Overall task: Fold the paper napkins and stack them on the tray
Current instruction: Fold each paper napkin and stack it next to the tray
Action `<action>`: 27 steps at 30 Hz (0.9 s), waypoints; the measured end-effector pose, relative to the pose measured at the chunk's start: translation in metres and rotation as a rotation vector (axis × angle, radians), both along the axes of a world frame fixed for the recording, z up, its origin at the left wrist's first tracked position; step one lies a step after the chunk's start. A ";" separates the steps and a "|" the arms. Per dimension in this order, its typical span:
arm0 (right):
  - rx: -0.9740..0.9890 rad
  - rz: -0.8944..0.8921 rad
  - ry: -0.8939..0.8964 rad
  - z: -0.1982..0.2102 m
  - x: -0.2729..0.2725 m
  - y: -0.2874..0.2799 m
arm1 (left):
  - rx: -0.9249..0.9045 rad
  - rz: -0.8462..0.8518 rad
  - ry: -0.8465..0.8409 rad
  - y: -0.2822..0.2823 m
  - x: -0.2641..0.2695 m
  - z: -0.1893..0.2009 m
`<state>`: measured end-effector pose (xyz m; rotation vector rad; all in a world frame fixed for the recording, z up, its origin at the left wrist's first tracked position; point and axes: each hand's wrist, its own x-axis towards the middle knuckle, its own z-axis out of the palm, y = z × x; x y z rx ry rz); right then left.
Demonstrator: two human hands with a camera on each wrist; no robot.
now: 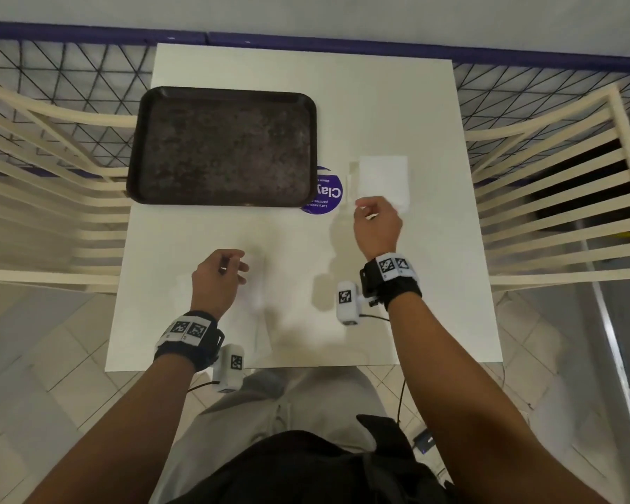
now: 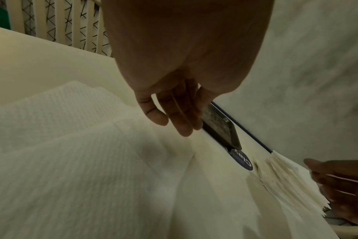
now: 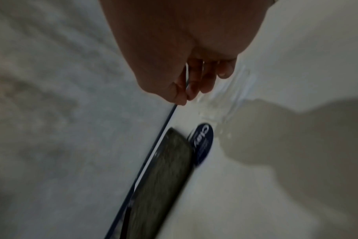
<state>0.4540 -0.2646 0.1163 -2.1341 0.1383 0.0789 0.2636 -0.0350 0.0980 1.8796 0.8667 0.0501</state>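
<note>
A dark, speckled tray (image 1: 135, 169) lies on the far left of the white table (image 1: 433, 285), with nothing on it. At the right a stack of white napkins (image 1: 382, 180) (image 2: 286, 182) sits. One unfolded napkin (image 1: 259, 314) (image 2: 92, 161) is spread near the table's front edge, slightly rumpled. My left hand (image 1: 230, 265) (image 2: 169, 122) is over its far part with fingers relaxed and gripping nothing. My right hand (image 1: 370, 212) (image 3: 194, 92) is at the stack's near edge with fingers curled. Blur hides whether it pinches a napkin.
A round blue sticker (image 1: 330, 192) is on the table between the tray and the stack, partly under the tray's corner. Cream slatted chair backs (image 1: 51, 220) flank the table on both sides. A wall runs along the far edge.
</note>
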 end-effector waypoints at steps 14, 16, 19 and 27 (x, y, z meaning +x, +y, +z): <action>-0.295 0.483 0.440 -0.049 -0.160 0.097 | 0.066 -0.008 0.281 0.038 -0.063 -0.019; -0.347 0.501 0.441 -0.045 -0.165 0.103 | 0.061 -0.019 0.313 0.041 -0.066 -0.020; -0.354 0.492 0.457 -0.041 -0.168 0.107 | 0.024 0.003 0.326 0.044 -0.066 -0.020; -0.114 0.302 0.577 -0.047 -0.176 0.115 | -0.117 0.117 0.280 0.053 -0.066 -0.023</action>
